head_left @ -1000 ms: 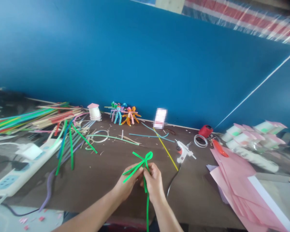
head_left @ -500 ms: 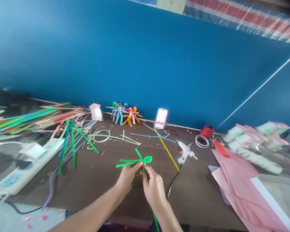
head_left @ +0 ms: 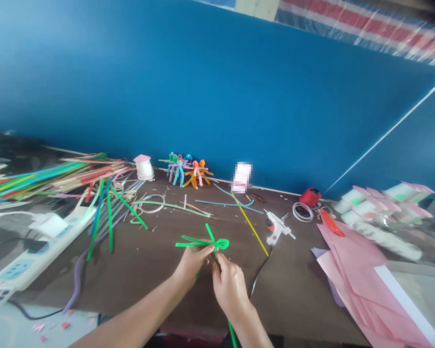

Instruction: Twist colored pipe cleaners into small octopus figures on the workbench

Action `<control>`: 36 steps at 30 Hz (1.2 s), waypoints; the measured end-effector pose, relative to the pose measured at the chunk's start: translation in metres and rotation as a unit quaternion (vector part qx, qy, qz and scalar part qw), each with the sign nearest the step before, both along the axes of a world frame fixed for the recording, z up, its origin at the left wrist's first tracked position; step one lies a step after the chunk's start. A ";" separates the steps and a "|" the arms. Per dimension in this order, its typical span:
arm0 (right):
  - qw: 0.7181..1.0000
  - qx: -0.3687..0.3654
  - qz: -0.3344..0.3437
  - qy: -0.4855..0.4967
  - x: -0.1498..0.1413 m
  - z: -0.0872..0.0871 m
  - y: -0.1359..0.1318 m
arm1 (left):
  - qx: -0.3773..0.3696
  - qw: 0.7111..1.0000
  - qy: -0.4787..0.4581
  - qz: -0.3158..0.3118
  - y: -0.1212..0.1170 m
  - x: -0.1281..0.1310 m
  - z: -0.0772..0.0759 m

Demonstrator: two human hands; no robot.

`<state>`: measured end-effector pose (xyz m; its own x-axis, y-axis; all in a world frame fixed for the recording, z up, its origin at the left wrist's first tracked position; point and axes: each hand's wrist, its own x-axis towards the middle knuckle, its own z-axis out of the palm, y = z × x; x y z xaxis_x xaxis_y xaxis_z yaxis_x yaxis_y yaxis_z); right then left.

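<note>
so the backdrop is a big blue wall (head_left: pixel 203 96) behind a dark wood bench (head_left: pixel 148 285), with everything spread around the grip (head_left: pixel 213 256). left of the grip there's a white power strip (head_left: pixel 32 256) and a messy pile of coloured pipe cleaners (head_left: pixel 47 176). straight ahead, against the wall, stand some little pipe cleaner dolls (head_left: pixel 188 174) beside a pixelated card (head_left: pixel 242 177), so no reading that, and i can't make out any brand or writing anywhere. to the right are a white hot glue gun (head_left: pixel 276 228), a red spool (head_left: pixel 310 197) and a stack of pink paper (head_left: pixel 348 275). the left hand (head_left: pixel 192 266) and right hand (head_left: pixel 230 290) are both closed, pinching the green pipe cleaner (head_left: pixel 222 244) right in the grip. so far it has one small loop, and the loose ends are still unshaped.
</note>
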<state>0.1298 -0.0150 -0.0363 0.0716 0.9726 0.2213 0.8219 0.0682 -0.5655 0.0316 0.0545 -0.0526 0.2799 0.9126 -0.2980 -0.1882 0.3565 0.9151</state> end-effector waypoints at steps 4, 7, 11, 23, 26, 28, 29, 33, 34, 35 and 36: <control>0.992 -0.037 0.015 0.119 0.004 0.004 0.001 | 0.063 0.997 0.049 -0.013 0.003 -0.001 -0.001; 0.965 -0.100 0.044 0.239 0.009 0.003 0.003 | 0.107 0.991 0.084 -0.009 0.005 -0.002 0.000; 0.949 -0.134 0.083 0.273 0.017 0.003 0.005 | 0.118 0.989 0.083 -0.007 0.007 -0.002 0.001; 0.987 0.125 0.032 -0.097 0.030 0.016 0.014 | 0.068 0.992 0.105 -0.035 0.014 -0.001 -0.001; 0.981 0.113 0.047 -0.152 0.028 0.019 0.019 | 0.068 0.992 0.092 -0.046 0.016 0.000 -0.003; 0.979 0.102 0.048 -0.172 0.028 0.018 0.022 | 0.065 0.993 0.083 -0.050 0.017 0.000 -0.005; 0.978 0.099 0.048 -0.177 0.027 0.017 0.023 | 0.063 0.993 0.082 -0.053 0.018 0.000 -0.006; 0.977 0.099 0.051 -0.184 0.026 0.011 0.026 | 0.066 0.992 0.087 -0.067 0.018 0.000 -0.006; 0.977 0.100 0.053 -0.182 0.027 0.010 0.027 | 0.067 0.992 0.085 -0.069 0.018 0.000 -0.006; 0.977 0.101 0.054 -0.179 0.027 0.009 0.028 | 0.070 0.992 0.081 -0.070 0.018 0.000 -0.006; 0.978 0.102 0.056 -0.173 0.027 0.009 0.028 | 0.074 0.992 0.076 -0.072 0.017 0.000 -0.006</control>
